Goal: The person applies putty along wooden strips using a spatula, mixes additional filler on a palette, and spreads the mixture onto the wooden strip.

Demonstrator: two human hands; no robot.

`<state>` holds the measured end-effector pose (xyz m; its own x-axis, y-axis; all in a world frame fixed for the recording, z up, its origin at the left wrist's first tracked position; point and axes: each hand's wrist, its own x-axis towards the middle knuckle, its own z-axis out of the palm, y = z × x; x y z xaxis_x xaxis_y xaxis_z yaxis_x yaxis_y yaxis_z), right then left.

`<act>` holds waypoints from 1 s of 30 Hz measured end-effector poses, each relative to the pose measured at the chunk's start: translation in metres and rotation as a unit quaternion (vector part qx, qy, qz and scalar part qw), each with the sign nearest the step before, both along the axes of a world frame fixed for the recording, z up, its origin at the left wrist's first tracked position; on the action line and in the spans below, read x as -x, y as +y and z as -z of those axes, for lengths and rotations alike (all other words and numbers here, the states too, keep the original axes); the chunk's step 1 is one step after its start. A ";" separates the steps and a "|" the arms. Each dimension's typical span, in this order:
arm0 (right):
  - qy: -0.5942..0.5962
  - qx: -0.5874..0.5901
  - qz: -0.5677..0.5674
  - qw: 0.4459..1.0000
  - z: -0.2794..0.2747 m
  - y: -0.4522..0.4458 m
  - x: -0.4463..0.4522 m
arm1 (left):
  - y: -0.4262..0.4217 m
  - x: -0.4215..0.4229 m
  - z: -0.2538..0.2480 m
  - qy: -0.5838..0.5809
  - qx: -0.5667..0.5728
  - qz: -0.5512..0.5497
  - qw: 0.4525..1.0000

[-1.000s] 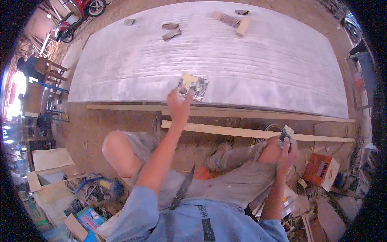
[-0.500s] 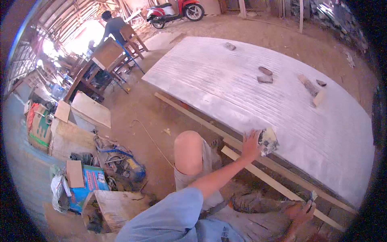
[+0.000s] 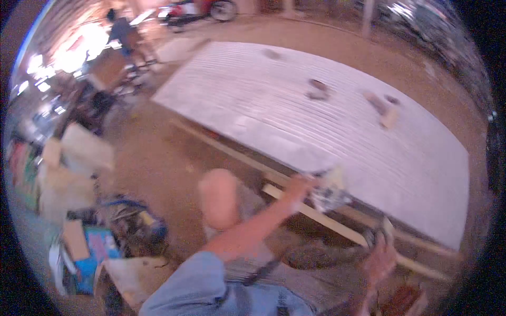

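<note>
My left hand, blurred, grips a rough piece smeared grey and white with a pale yellowish upper part. It hangs at the near edge of a long white grooved panel. My right hand is raised lower right, closed on a small flat tool with a pale end and a dark part by the fingers. Blur hides its exact kind. Both hands are close to the panel's near edge, with a pale wood strip below them.
Several small blocks and scraps, including a brownish block, lie on the panel. To the left are a blue box, a blue-and-yellow machine and boards. A person and a red scooter are farther back.
The view has swung right and blurred. My left hand has drawn the smeared piece slightly toward me at the panel edge. My right hand has come up, closer to it.
</note>
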<state>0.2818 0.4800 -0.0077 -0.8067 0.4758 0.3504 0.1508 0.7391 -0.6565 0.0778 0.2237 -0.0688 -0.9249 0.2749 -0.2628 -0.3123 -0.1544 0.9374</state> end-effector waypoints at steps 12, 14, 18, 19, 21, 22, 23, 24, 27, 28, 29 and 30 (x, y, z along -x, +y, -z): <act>-0.034 0.414 -0.088 0.905 -0.034 -0.092 0.100 | 0.001 0.000 -0.067 -0.171 -0.204 -0.039 0.963; -0.069 0.331 -0.106 0.935 -0.024 -0.099 0.099 | 0.004 -0.009 -0.056 -0.176 -0.195 -0.069 0.962; -0.093 0.291 -0.114 0.945 -0.027 -0.107 0.097 | -0.004 -0.022 -0.059 -0.086 -0.148 -0.060 0.983; -0.093 0.263 -0.124 0.952 -0.028 -0.108 0.098 | -0.005 -0.022 -0.061 -0.073 -0.140 -0.070 0.985; -0.098 0.233 -0.135 0.958 -0.031 -0.106 0.101 | -0.004 -0.022 -0.067 -0.065 -0.133 -0.081 0.986; -0.113 0.222 -0.149 0.957 -0.033 -0.103 0.103 | -0.002 -0.021 -0.072 -0.077 -0.120 -0.085 0.986; -0.130 0.211 -0.160 0.956 -0.043 -0.106 0.094 | -0.006 -0.030 -0.080 -0.091 -0.108 -0.086 0.986; -0.134 0.210 -0.160 0.955 -0.047 -0.106 0.094 | -0.007 -0.029 -0.074 -0.094 -0.109 -0.088 0.986; -0.201 0.264 -0.156 0.930 -0.046 -0.104 0.097 | -0.013 -0.021 -0.055 -0.069 -0.107 -0.041 0.991; -0.193 0.231 -0.191 0.934 -0.038 -0.100 0.099 | -0.014 -0.017 -0.057 -0.072 -0.080 -0.018 0.994; -0.184 0.196 -0.224 0.937 -0.031 -0.096 0.099 | -0.016 -0.013 -0.057 -0.074 -0.054 0.006 0.996; -0.185 0.197 -0.220 0.937 -0.025 -0.094 0.098 | -0.019 -0.011 -0.056 -0.076 -0.054 0.010 0.996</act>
